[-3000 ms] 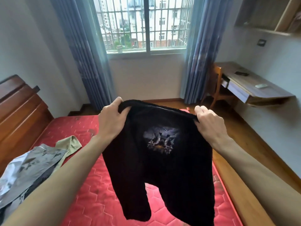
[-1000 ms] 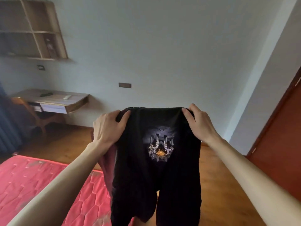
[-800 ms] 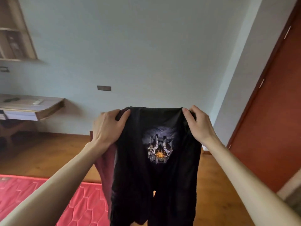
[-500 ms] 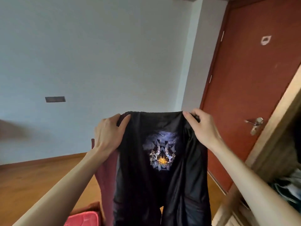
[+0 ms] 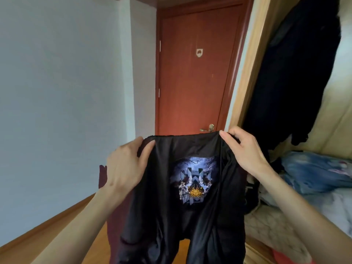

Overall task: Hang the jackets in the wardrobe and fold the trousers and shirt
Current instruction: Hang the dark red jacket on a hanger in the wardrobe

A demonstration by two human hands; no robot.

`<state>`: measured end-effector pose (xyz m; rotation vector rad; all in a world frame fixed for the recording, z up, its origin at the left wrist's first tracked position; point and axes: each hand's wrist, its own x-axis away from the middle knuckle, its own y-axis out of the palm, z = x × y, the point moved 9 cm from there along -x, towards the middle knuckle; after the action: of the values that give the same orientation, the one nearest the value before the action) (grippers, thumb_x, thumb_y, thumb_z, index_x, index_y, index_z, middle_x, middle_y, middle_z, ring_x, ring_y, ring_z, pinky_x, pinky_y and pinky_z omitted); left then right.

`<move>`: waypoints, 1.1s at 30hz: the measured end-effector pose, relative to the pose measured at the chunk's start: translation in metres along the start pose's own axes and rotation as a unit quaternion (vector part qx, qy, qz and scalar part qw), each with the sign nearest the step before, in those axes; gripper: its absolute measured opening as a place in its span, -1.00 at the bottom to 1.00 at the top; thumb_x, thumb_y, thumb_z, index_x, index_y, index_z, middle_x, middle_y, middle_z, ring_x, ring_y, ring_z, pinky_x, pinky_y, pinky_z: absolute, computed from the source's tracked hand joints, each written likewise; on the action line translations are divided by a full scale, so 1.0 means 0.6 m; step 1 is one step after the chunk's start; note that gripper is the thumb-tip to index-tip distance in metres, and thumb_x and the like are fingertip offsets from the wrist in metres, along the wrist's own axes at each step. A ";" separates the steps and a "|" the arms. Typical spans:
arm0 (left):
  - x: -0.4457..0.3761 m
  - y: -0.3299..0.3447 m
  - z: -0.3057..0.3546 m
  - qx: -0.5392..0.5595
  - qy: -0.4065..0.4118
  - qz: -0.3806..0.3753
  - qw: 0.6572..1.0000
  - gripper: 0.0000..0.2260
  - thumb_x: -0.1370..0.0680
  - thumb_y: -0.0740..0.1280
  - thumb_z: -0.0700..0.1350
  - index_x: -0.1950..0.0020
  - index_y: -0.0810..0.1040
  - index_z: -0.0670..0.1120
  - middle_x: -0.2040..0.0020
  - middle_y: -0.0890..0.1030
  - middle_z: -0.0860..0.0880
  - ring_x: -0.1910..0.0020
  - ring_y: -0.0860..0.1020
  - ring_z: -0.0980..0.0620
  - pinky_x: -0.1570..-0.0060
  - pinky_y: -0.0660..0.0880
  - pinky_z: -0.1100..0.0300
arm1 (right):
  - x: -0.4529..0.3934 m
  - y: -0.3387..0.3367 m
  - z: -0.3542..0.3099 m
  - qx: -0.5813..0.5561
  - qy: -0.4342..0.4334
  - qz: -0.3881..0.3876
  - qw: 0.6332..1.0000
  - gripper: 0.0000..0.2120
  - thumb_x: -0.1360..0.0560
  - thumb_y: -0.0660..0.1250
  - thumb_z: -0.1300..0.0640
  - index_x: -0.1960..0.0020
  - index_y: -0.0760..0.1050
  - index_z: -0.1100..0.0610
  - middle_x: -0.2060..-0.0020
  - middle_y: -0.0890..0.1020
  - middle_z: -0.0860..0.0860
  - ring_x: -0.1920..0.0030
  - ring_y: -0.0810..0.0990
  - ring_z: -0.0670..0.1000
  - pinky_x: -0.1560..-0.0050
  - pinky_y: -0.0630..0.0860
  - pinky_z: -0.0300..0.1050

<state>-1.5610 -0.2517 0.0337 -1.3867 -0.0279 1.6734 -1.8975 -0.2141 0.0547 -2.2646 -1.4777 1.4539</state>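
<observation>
Holding a black jacket (image 5: 182, 197) up by its top edge, a person spreads the garment between both hands in front of a red-brown door (image 5: 196, 69). The left hand (image 5: 124, 166) grips one upper corner, its fingers (image 5: 147, 151) curled over the cloth; the right hand (image 5: 244, 149) pinches the opposite corner, fingers folded around the hem. The fabric is thin, smooth and faintly glossy, hanging in soft vertical folds, with two sleeves dangling below. A printed emblem (image 5: 194, 180), pale blue with white figures and a golden sun, sits in the middle of the panel facing the camera. A strip of maroon cloth (image 5: 103, 176) shows behind the left wrist. To the right stands an open wardrobe (image 5: 245, 77) with a light wooden frame; a dark coat (image 5: 289, 77) hangs inside, above a rumpled heap of blue denim (image 5: 312, 172) and pale bedding (image 5: 323, 208). The metal door handle (image 5: 207, 128) shows just above the jacket's top edge. A plain white wall (image 5: 57, 92) meets a wooden floor (image 5: 47, 233) at left.
</observation>
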 end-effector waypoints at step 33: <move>-0.352 0.359 0.574 0.354 0.114 -0.080 0.925 -0.51 -0.67 0.20 0.25 0.31 0.25 -0.04 0.44 0.41 0.08 0.39 0.35 0.02 0.28 0.27 0.08 | -0.062 -0.580 0.190 0.170 0.091 0.249 0.949 -0.54 -0.64 0.34 -0.14 0.24 0.42 0.19 0.40 0.41 0.06 0.35 0.33 -0.09 0.28 0.30 -0.20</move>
<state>-1.9788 -0.3349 0.2022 -0.9726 0.5349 1.1917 -2.2190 -0.1016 0.1936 -2.5549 -0.5642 1.4105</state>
